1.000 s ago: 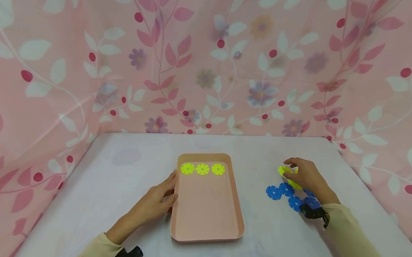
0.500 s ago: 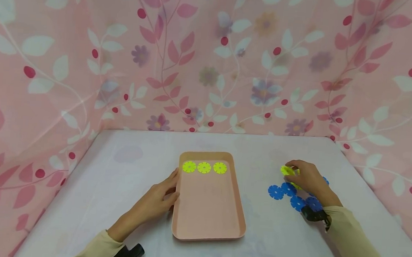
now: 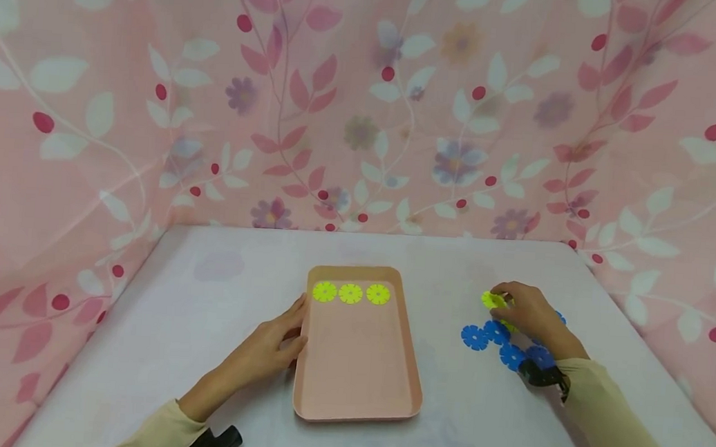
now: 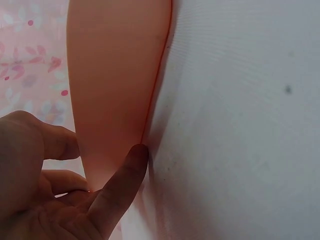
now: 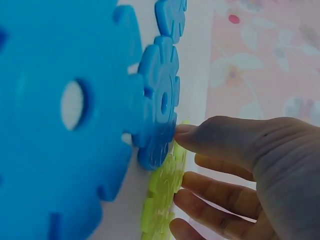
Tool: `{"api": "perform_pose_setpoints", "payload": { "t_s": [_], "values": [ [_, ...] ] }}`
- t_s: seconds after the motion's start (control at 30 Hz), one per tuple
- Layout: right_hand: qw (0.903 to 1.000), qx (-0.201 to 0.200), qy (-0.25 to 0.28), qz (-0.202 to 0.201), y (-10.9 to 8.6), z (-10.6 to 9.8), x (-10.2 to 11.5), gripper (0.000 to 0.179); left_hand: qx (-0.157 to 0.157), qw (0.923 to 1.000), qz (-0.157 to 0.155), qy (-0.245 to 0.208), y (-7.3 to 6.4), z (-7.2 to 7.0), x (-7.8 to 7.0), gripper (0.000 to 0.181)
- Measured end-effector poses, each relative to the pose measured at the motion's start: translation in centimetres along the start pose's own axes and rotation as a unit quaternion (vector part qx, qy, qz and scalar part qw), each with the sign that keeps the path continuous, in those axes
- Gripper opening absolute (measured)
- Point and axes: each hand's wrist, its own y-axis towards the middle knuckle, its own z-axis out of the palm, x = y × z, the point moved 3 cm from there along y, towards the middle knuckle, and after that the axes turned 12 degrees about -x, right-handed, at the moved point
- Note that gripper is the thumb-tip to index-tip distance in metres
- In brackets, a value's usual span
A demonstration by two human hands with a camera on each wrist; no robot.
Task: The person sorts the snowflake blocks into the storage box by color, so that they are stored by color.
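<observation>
My left hand (image 3: 268, 345) rests against the left side of a peach rectangular tray (image 3: 357, 412). In the left wrist view one straight finger (image 4: 126, 175) touches the foot of the tray's outer wall (image 4: 117, 75). Along the tray's far end lies a row of three yellow notched discs, the middle one (image 3: 350, 293) close to the left one. On the right of the table, my right hand (image 3: 529, 312) pinches a yellow notched disc (image 3: 488, 299) between thumb and fingers. More yellow (image 5: 165, 185) shows under those fingers in the right wrist view, partly hidden.
Several blue notched discs, one of them at the left of the group (image 3: 474, 337), lie just in front of the right hand. A large blue disc (image 5: 40, 120) fills the near side of the right wrist view. Pink floral cloth (image 3: 366, 106) hangs behind the white table (image 3: 202, 309).
The right hand stays over the yellow discs with only slight finger movement. The left hand keeps its place at the tray. The whole head view shifts a little.
</observation>
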Motion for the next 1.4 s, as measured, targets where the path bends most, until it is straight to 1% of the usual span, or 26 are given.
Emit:
{"api": "perform_pose_setpoints", "payload": {
  "t_s": [0.07,0.2,0.43,0.5,0.7,0.83,0.93,1.0,1.1,1.23,1.4],
  "values": [
    [1.0,0.001,-0.003,-0.001,0.0,0.1,-0.1,0.041,0.004,1.0,-0.002,-0.001,-0.1,0.0,0.1,0.066],
    [1.0,-0.002,-0.007,-0.004,0.2,0.0,-0.1,0.041,0.001,1.0,-0.004,-0.003,-0.1,0.2,0.0,0.066],
    [0.9995,0.001,-0.03,-0.005,0.2,-0.6,0.0,0.048,0.004,1.0,-0.006,-0.003,0.5,0.4,-0.2,0.066],
    [0.9995,-0.002,-0.032,-0.006,0.2,-0.7,-0.1,0.049,0.005,1.0,-0.002,-0.003,0.5,0.4,-0.3,0.066],
    [0.9993,-0.005,-0.031,-0.019,0.3,-0.7,0.1,0.043,-0.006,0.9999,0.015,0.003,0.4,0.2,-0.4,0.064],
    [0.9994,0.003,-0.033,-0.011,0.4,-0.7,0.4,0.044,-0.009,0.9997,0.021,0.006,0.4,0.1,-0.3,0.065],
    [0.9993,0.007,-0.036,0.001,0.3,-0.7,0.5,0.045,-0.007,0.9998,0.017,0.0,0.4,0.1,-0.2,0.066],
    [0.9995,0.009,-0.029,0.005,0.3,-0.5,0.5,0.047,-0.005,0.9999,0.01,0.0,0.2,0.1,0.0,0.066],
    [0.9998,0.0,-0.014,0.016,0.1,-0.2,0.6,0.047,0.001,1.0,0.003,-0.001,-0.1,0.1,0.2,0.065],
    [0.9994,-0.025,-0.004,0.023,-0.2,-0.2,0.6,0.046,0.004,1.0,0.009,-0.002,0.1,0.2,0.1,0.065],
    [0.9994,-0.033,0.005,0.013,-0.4,-0.2,0.9,0.044,0.004,1.0,-0.001,-0.007,-0.1,0.2,0.2,0.065]
  ]
}}
